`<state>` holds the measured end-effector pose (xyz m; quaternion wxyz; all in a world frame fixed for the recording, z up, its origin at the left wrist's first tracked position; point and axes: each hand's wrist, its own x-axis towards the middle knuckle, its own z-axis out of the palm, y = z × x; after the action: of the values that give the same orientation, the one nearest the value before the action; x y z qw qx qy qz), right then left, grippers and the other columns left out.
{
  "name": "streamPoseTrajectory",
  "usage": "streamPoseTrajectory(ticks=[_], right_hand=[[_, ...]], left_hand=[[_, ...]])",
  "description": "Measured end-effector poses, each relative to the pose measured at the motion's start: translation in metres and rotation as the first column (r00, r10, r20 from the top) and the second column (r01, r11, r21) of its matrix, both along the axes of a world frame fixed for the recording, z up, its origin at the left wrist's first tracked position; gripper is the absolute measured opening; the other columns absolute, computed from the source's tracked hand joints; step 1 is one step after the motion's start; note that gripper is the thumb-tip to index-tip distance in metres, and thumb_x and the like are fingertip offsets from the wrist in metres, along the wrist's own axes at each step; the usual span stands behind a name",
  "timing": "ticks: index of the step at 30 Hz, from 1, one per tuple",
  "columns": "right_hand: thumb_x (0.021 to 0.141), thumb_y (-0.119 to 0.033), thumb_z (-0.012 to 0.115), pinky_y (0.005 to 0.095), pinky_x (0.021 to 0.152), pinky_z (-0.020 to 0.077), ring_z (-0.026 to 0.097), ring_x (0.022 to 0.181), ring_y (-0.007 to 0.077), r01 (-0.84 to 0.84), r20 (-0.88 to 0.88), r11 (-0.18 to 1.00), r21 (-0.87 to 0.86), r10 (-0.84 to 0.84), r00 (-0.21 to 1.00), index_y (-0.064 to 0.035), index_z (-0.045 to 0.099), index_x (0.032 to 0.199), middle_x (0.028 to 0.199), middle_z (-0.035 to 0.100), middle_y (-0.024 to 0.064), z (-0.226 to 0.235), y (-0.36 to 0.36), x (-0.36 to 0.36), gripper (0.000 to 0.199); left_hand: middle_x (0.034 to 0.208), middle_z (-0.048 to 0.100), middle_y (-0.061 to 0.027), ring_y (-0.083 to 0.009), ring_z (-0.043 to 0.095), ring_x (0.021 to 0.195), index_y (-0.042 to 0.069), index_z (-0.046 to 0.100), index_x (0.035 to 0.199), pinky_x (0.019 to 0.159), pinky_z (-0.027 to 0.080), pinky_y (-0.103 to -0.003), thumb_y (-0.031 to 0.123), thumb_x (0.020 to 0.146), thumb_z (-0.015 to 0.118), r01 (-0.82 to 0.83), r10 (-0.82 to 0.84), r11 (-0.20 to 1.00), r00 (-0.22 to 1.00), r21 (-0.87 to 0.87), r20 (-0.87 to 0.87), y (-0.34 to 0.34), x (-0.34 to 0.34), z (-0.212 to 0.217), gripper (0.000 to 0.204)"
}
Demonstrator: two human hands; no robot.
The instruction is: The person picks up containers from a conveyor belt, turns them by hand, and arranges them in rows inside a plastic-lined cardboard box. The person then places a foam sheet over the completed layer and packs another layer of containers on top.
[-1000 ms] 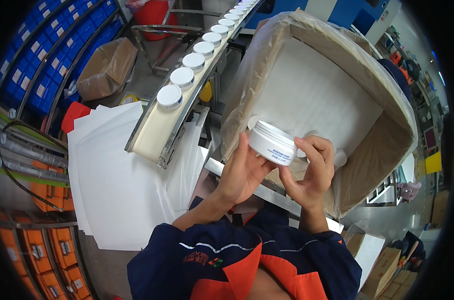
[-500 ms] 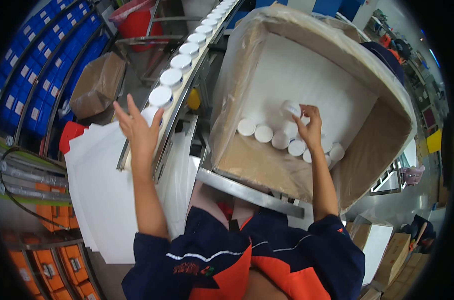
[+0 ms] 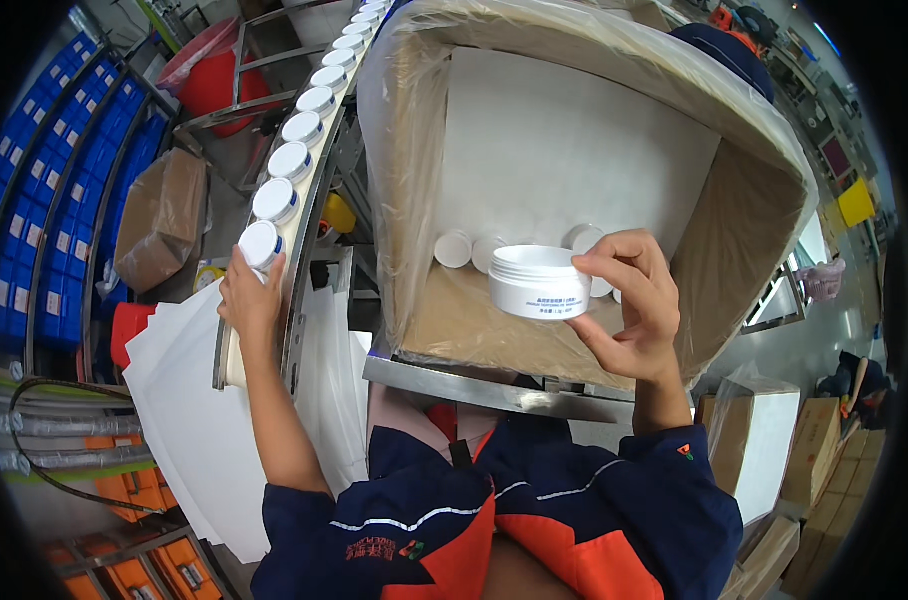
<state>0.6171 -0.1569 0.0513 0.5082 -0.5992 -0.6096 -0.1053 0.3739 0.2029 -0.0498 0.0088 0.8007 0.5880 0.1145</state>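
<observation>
So, the white jar (image 3: 540, 283) first: it was up in the air on the near side of the big box, mouth up, screw threads showing and no lid on, with the blue print facing us. Our right hand (image 3: 639, 315) had it at 3 o'clock, thumb low on the side and forefinger up by the rim, so those fingers were pinching the jar's right edge.

Behind it, inside the lined cardboard box (image 3: 474, 325), more white jars (image 3: 453, 249) sat around 9 to 10 o'clock and at 1 o'clock, a few partly hidden by our fingers.

Over at 9 o'clock our left hand (image 3: 249, 305) was on the end jar (image 3: 260, 243) of the conveyor (image 3: 232, 368), fingers and thumb to either side. Can't tell if they were really squeezing. The row of jars (image 3: 289, 161) ran up toward 11.

We'd call the step a two-hander: holding one jar up, reaching for another. Next move probably called for a steady right pinch and a square left grip, without knocking the neighbouring jar.

Farther out: white sheets (image 3: 199, 430) at 8, blue bins (image 3: 34, 215) past the conveyor toward 9, cartons (image 3: 764, 440) at 4.
</observation>
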Motion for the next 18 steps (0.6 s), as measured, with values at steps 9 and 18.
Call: streamPoseTrajectory(ticks=[9,18], right_hand=[[0.064,0.003,0.078,0.0323,0.074,0.0484,0.058,0.087,0.0242,-0.017,-0.006,1.000,-0.001,0.017,1.000,0.0021,0.067,0.111,0.100,0.057,0.0139,0.004,-0.006,-0.007,0.049],[0.066,0.001,0.078,0.0322,0.075,0.0493,0.059,0.087,0.0236,0.014,-0.023,1.000,-0.016,-0.015,1.000,0.0019,0.067,0.111,0.101,0.058,0.0136,-0.010,0.002,0.007,0.046]], left_hand=[[0.140,0.054,-0.0098,-0.0338,0.050,0.125,0.007,0.043,0.146,0.098,0.037,-0.057,0.056,0.091,0.059,-0.062,0.056,0.991,0.997,0.117,0.057,-0.001,-0.019,-0.006,0.075],[0.147,0.043,-0.0176,-0.0328,0.042,0.136,0.001,0.031,0.151,0.107,0.039,-0.047,0.043,0.086,0.073,0.107,-0.457,0.860,0.596,0.499,0.660,-0.090,-0.003,0.045,0.088]])
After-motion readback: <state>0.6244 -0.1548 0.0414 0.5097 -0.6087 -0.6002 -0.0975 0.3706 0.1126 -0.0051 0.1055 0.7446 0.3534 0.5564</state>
